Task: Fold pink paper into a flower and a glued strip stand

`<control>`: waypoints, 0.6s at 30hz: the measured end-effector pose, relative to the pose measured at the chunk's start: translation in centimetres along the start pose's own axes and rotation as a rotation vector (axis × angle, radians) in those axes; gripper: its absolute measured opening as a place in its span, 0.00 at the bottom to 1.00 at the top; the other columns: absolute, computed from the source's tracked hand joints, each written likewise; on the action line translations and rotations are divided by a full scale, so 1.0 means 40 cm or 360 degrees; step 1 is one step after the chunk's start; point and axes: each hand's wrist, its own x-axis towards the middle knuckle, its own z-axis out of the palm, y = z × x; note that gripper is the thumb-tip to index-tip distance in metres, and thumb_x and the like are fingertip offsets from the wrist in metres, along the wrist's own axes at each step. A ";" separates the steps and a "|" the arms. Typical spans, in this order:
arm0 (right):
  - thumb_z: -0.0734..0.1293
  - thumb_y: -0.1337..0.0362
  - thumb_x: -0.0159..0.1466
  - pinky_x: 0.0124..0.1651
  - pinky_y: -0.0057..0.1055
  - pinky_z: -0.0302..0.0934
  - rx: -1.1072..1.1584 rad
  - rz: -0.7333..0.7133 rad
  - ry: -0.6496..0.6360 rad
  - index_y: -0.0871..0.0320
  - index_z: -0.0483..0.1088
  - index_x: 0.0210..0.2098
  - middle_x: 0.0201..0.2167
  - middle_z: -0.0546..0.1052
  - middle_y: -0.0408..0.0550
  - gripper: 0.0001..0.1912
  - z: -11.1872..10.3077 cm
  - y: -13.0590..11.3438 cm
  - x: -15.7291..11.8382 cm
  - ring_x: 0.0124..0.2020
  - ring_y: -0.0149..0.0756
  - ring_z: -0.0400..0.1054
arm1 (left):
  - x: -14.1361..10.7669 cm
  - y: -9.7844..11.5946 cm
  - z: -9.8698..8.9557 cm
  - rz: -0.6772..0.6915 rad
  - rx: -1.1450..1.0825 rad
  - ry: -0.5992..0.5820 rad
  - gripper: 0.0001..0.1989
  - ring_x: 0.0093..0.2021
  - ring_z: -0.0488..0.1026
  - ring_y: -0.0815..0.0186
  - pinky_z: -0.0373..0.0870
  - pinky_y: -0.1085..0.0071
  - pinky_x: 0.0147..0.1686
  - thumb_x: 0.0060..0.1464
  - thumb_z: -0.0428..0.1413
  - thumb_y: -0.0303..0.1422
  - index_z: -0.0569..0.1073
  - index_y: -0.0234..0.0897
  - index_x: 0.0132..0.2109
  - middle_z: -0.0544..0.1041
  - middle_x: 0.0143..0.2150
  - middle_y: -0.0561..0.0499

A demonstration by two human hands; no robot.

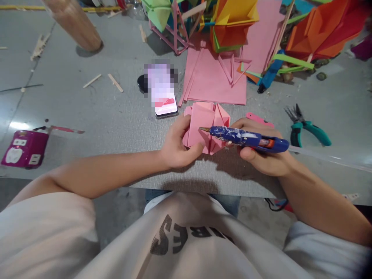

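Folded pink paper (200, 120) with several creased panels is held just above the grey table. My left hand (181, 141) is closed on its left side, thumb along the lower edge. A blue glue gun (241, 137), spotted with white residue, lies across in front of my right hand (261, 149), which grips it. Its metal nozzle points left and is over the pink paper; whether it touches cannot be seen. A glue stick shows inside the gun's body, and part of my right hand's fingers is hidden behind the gun.
A lit phone (167, 106) lies beyond the paper, near pink sheets (217, 85). Green-handled pliers (315, 131) lie at right, a purple power cube (26, 149) at left. Colourful folded paper pieces (236, 23) and a wooden cylinder (75, 27) stand at the back.
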 end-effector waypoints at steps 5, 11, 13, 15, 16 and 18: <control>0.71 0.32 0.74 0.38 0.46 0.68 0.0052 -0.0025 -0.0039 0.46 0.84 0.39 0.38 0.83 0.52 0.26 0.000 0.001 -0.001 0.38 0.47 0.77 | 0.001 -0.003 0.003 0.0023 0.0036 -0.0001 0.24 0.47 0.74 0.53 0.76 0.47 0.61 0.53 0.77 0.48 0.81 0.43 0.50 0.79 0.47 0.46; 0.68 0.32 0.77 0.38 0.42 0.64 0.0048 -0.0108 -0.0010 0.51 0.80 0.35 0.34 0.80 0.48 0.30 0.009 0.006 0.000 0.35 0.42 0.75 | 0.005 0.001 0.004 0.0073 0.0101 -0.0055 0.23 0.46 0.72 0.53 0.74 0.47 0.59 0.50 0.78 0.48 0.77 0.44 0.42 0.76 0.43 0.46; 0.68 0.32 0.77 0.38 0.42 0.63 0.0034 -0.0119 -0.0024 0.51 0.79 0.33 0.33 0.80 0.48 0.31 0.008 0.007 0.002 0.35 0.41 0.74 | 0.007 0.001 0.005 0.0075 0.0086 -0.0062 0.23 0.45 0.71 0.53 0.74 0.47 0.58 0.49 0.78 0.48 0.76 0.44 0.40 0.75 0.42 0.47; 0.68 0.32 0.77 0.38 0.42 0.62 0.0014 -0.0127 -0.0038 0.51 0.78 0.33 0.33 0.79 0.48 0.31 0.005 0.008 0.003 0.34 0.41 0.73 | 0.009 0.002 0.005 0.0066 0.0074 -0.0067 0.24 0.44 0.70 0.54 0.74 0.47 0.58 0.49 0.79 0.49 0.75 0.44 0.40 0.74 0.42 0.47; 0.68 0.32 0.77 0.38 0.42 0.62 -0.0002 -0.0127 -0.0052 0.51 0.77 0.32 0.33 0.79 0.48 0.31 0.004 0.009 0.004 0.33 0.41 0.72 | 0.009 0.003 0.005 0.0057 0.0079 -0.0070 0.24 0.44 0.70 0.54 0.74 0.47 0.57 0.48 0.79 0.49 0.75 0.44 0.40 0.74 0.41 0.48; 0.67 0.31 0.77 0.38 0.43 0.61 -0.0036 -0.0134 -0.0078 0.51 0.76 0.32 0.32 0.78 0.48 0.32 0.001 0.010 0.005 0.33 0.41 0.72 | 0.010 0.006 0.004 0.0058 0.0102 -0.0081 0.24 0.44 0.69 0.55 0.73 0.48 0.56 0.48 0.79 0.48 0.75 0.44 0.40 0.74 0.41 0.48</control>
